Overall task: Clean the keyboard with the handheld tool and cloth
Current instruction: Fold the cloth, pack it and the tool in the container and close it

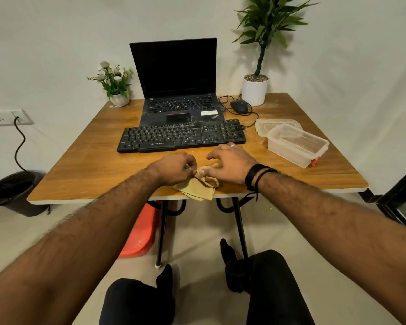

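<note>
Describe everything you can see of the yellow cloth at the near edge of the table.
The yellow cloth is a small, soft piece of fabric, crumpled and partly folded. It lies on the wooden table at its near edge, one corner hanging slightly over. The left hand pinches its upper edge, while the right hand presses on it from the right. It sits apart from the black keyboard.

The black keyboard (182, 137) bears the white brand name "ZEBRONICS" on its near edge, left of centre; other labels are unreadable.
</note>
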